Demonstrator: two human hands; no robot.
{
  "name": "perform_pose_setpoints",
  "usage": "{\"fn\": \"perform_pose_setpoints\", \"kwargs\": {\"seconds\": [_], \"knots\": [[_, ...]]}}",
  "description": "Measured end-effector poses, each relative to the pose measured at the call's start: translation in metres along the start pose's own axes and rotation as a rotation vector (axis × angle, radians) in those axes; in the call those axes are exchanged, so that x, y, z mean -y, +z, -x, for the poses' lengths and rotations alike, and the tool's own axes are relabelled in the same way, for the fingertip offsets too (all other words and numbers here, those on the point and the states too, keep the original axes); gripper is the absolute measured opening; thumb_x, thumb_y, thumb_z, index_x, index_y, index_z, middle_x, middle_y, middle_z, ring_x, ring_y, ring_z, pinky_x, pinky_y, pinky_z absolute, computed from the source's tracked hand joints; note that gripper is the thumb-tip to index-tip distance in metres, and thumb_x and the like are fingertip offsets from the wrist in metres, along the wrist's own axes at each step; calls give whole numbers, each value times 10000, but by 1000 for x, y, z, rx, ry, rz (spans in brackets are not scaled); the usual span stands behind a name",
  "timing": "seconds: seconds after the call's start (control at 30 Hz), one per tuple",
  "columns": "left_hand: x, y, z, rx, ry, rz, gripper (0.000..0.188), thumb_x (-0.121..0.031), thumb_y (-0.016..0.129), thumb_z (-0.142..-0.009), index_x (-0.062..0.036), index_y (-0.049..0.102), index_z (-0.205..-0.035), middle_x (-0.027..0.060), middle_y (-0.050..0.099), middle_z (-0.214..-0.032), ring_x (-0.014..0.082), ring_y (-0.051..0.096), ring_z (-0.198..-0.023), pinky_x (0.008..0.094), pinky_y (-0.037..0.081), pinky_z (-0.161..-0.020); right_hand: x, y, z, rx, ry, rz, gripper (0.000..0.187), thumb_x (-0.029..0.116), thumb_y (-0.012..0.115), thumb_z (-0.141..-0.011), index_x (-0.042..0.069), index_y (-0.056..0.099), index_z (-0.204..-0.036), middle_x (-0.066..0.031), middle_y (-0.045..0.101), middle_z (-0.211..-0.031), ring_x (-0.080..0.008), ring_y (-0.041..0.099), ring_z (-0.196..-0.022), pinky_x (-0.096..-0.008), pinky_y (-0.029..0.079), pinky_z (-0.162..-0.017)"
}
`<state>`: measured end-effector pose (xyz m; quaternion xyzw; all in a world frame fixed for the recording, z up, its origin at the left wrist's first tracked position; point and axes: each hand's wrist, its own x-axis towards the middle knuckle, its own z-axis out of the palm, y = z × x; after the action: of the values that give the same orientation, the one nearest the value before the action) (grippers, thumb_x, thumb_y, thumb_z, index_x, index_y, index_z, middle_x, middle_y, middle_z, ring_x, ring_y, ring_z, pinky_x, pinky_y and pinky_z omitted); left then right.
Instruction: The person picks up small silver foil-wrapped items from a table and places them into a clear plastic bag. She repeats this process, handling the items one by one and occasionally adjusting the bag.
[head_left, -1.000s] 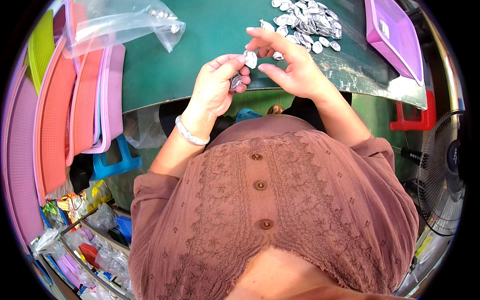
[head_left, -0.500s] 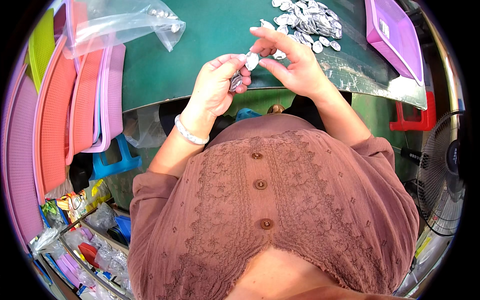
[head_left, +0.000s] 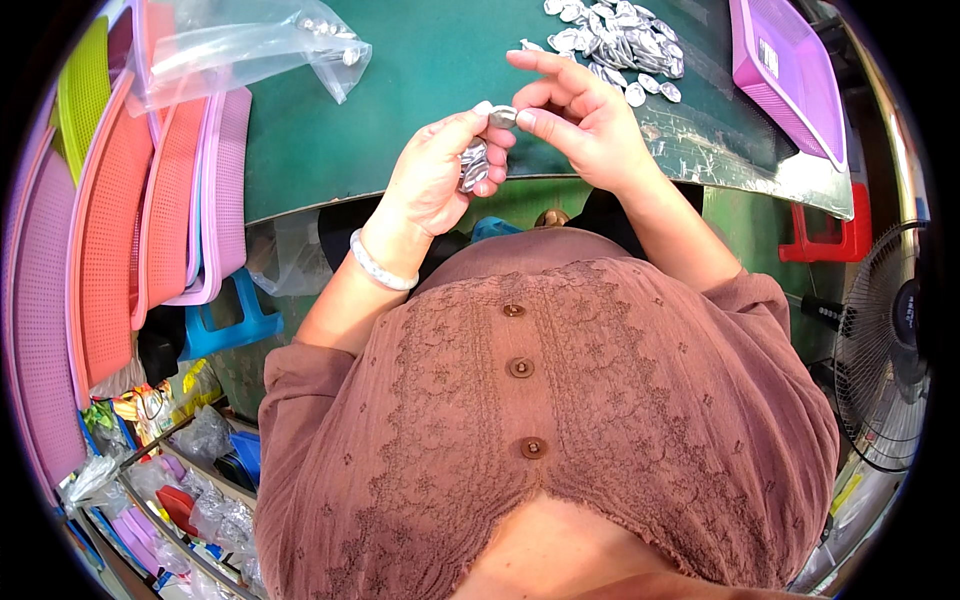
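Over the near edge of the green table (head_left: pixel 420 85), my left hand (head_left: pixel 440 165) is closed around several small silvery oval pieces (head_left: pixel 472 165). One more silvery oval piece (head_left: pixel 503 117) sticks out at its thumb and fingertips. My right hand (head_left: pixel 580 115) pinches the far end of that same piece between thumb and index finger, its other fingers raised and curled. Beyond my right hand lies a loose pile of similar silvery pieces (head_left: pixel 630 45). What exactly the pieces are, I cannot tell.
A clear plastic bag (head_left: pixel 250 50) with a few silvery pieces lies at the back left. Stacked purple, orange and green baskets (head_left: pixel 105 220) stand along the left. At right are a purple basket (head_left: pixel 790 80), a red stool (head_left: pixel 830 225) and a black fan (head_left: pixel 885 340).
My right thumb and finger have closed on the protruding piece, which has turned from its broad face to nearly edge-on. Pile and bag look unchanged.
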<state>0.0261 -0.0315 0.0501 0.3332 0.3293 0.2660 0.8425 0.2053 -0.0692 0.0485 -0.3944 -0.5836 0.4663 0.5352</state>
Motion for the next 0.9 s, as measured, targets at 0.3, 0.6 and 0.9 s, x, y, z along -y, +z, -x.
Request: {"fn": "perform_pose_setpoints", "kwargs": {"seconds": [0.3, 0.6, 0.9], "knots": [[2, 0, -3, -55, 95, -4, 169, -192, 510, -885, -30, 557, -874, 40, 559, -702, 117, 523, -592, 206, 396, -465, -5, 3, -1, -85, 223, -347, 435, 32, 605, -789, -13, 455, -1195, -25, 593, -796, -91, 546, -725, -222, 442, -706], [1, 4, -1, -29, 134, 47, 88, -121, 539, -861, -40, 554, -893, 39, 570, -714, 115, 538, -611, 203, 400, -474, -4, 6, 0, -102, 243, -356, 419, 34, 605, -792, -21, 459, -1181, -34, 599, -782, -95, 546, -698, -221, 443, -688], [2, 3, -2, -56, 89, 80, 99, -112, 554, -848, -34, 543, -909, 41, 564, -723, 117, 533, -607, 201, 393, -468, -6, 6, 2, -83, 267, -340, 426, 60, 610, -806, -2, 462, -1201, -28, 614, -807, -86, 550, -717, -212, 440, -704]]}}
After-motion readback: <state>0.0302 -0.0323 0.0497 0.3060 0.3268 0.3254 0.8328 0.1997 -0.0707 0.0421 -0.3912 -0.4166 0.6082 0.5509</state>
